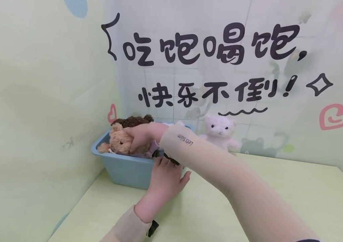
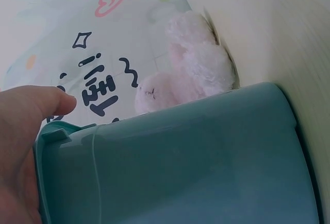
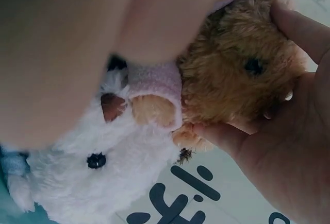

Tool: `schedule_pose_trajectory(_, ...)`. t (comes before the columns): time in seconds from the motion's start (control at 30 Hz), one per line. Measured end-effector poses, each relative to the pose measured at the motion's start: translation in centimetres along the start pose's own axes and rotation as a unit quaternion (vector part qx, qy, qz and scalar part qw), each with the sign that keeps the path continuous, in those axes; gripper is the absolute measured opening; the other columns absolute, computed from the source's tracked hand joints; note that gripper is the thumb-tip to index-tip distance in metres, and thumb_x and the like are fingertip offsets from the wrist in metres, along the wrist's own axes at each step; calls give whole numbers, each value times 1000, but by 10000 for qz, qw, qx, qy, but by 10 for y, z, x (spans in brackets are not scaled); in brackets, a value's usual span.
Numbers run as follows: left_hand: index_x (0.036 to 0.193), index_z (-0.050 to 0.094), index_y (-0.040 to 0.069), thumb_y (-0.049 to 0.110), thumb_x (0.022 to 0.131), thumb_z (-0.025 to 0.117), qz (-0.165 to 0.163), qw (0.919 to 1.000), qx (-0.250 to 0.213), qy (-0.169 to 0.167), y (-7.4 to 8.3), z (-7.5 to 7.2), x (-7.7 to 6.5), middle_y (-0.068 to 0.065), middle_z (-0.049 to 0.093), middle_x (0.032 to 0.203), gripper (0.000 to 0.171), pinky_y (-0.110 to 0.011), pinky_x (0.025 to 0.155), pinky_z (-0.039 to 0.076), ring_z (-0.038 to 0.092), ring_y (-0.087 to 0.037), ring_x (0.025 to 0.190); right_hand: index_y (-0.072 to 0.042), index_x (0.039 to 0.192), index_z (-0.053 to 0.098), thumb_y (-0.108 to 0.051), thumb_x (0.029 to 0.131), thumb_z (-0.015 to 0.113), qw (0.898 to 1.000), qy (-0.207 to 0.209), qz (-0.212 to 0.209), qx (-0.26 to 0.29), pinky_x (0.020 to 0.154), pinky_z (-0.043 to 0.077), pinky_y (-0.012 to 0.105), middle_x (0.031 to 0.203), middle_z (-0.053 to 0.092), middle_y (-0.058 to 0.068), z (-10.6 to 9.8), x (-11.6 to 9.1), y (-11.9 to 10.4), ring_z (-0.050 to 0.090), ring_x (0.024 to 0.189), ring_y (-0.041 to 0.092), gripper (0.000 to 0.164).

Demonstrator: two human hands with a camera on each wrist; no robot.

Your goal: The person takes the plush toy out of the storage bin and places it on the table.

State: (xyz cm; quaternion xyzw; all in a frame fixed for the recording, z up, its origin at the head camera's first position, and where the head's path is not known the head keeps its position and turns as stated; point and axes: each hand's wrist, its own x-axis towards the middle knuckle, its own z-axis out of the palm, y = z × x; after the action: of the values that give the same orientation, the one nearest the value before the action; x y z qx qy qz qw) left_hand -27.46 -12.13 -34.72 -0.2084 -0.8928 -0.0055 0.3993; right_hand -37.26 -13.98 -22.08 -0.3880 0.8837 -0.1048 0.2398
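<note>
A light brown teddy bear (image 1: 120, 139) in lilac clothing lies in a blue plastic bin (image 1: 129, 173), its head at the left end. My right hand (image 1: 144, 134) grips the bear's head, and in the right wrist view the fingers and thumb spread round the brown fur. Hooked over the bin's near rim is my left hand (image 1: 166, 174), its thumb stretched out to the right. A white plush animal (image 3: 113, 167) with black eyes lies against the bear in the right wrist view. Blurred fingers cover the upper left of that view.
Behind the teddy bear in the bin is a dark brown curly plush toy (image 1: 132, 121). A pale pink plush bear (image 1: 220, 131) sits right of the bin against the printed back wall (image 1: 280, 134). Another wall (image 1: 38, 117) stands close on the left. The bin rests on a pale yellow-green table (image 1: 250, 188).
</note>
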Motion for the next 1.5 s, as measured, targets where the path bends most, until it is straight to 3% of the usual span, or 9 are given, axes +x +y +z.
schedule_pose_trajectory(0.13, 89, 60, 14, 43, 76, 56, 41, 10000, 20, 89, 1, 0, -1, -5, 56, 75, 32, -42, 65, 36, 52, -28, 77, -26, 141, 13, -37, 79, 61, 9967, 201, -174, -763, 93, 28, 23, 137, 33, -4, -3, -3, 3, 31, 121, 8, 79)
schedule_pose_trajectory(0.4, 80, 54, 12, 44, 76, 57, 118, 9995, 63, 275, 5, -1, 3, -5, 55, 70, 32, -41, 63, 36, 50, -27, 75, -22, 140, 22, -41, 74, 66, 9932, 378, -370, -1041, 93, 29, 24, 131, 40, -2, -17, -10, 10, 38, 114, 9, 81)
schedule_pose_trajectory(0.53, 89, 56, 11, 45, 75, 58, 119, 9995, 129, 252, 6, -1, 6, -5, 55, 75, 37, -40, 64, 36, 50, -26, 78, -23, 139, 25, -37, 70, 70, 9933, 522, -485, -914, 92, 30, 23, 129, 41, -2, -26, -15, 9, 39, 111, 9, 84)
schedule_pose_trajectory(0.7, 86, 53, 9, 46, 76, 55, 110, 9996, 120, 224, 6, -2, 7, -5, 53, 79, 38, -40, 65, 35, 50, -24, 78, -28, 138, 27, -28, 71, 69, 9940, 512, -775, -574, 91, 30, 24, 131, 39, -2, -40, -24, 7, 38, 110, 8, 79)
schedule_pose_trajectory(0.87, 84, 52, 10, 47, 76, 55, 62, 9998, 89, 187, 5, -2, 8, -4, 54, 81, 37, -40, 66, 36, 51, -24, 80, -30, 136, 31, -35, 76, 65, 9944, 428, -807, -527, 94, 29, 26, 134, 36, -6, -54, -39, 16, 35, 117, 7, 70)
schedule_pose_trajectory(1.0, 83, 51, 11, 47, 75, 58, 49, 9997, -1, 231, 6, -3, 8, -3, 54, 80, 37, -39, 64, 35, 50, -24, 76, -26, 135, 33, -43, 79, 59, 9944, 609, -451, -743, 97, 27, 31, 137, 33, -5, -68, -58, 43, 31, 123, 12, 64)
schedule_pose_trajectory(1.2, 79, 47, 12, 46, 74, 58, 60, 9999, 5, 152, 5, -2, 6, -2, 49, 73, 37, -38, 63, 34, 47, -22, 68, -24, 133, 36, -47, 80, 55, 9871, 1125, 523, -1008, 100, 23, 38, 139, 30, -1, -80, -88, 106, 26, 127, 18, 60)
schedule_pose_trajectory(1.33, 82, 48, 11, 46, 74, 58, 22, 10000, -32, 29, 3, -1, 5, -1, 50, 75, 37, -38, 64, 34, 47, -22, 68, -21, 134, 35, -44, 81, 55, 9792, 1502, 1062, -861, 100, 22, 42, 140, 30, 3, -77, -107, 149, 26, 127, 23, 61)
schedule_pose_trajectory(1.5, 83, 48, 11, 46, 75, 56, -2, 10000, -56, -80, 1, -1, 1, -2, 50, 76, 37, -38, 65, 34, 47, -22, 68, -14, 136, 32, -39, 81, 57, 9683, 1961, 1324, -803, 100, 21, 43, 139, 31, 8, -61, -124, 193, 26, 127, 26, 66)
